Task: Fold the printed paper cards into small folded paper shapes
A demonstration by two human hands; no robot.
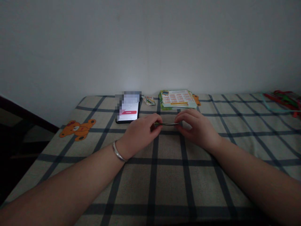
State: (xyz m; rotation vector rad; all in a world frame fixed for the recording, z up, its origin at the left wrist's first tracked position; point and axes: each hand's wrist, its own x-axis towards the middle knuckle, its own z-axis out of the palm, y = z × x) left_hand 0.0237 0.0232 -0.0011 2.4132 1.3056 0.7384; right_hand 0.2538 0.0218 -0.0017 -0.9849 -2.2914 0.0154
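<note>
Between my hands a thin folded paper (168, 124) shows edge-on, so its faces are hidden. My left hand (143, 131) pinches its left end between thumb and fingers; a silver bangle circles that wrist. At the right end, the thumb and fingers of my right hand (198, 128) close on the paper. Just beyond both hands lies a stack of printed paper sheets (176, 97) with green edges. A small folded paper piece (149, 100) rests left of the stack.
A phone (129, 108) with a lit screen lies left of the small piece, partly pixelated. The checked tablecloth (169, 185) carries orange bear figures (77, 129). A pale wall (150, 47) rises behind the table. Red and green items (285, 99) sit at the far right.
</note>
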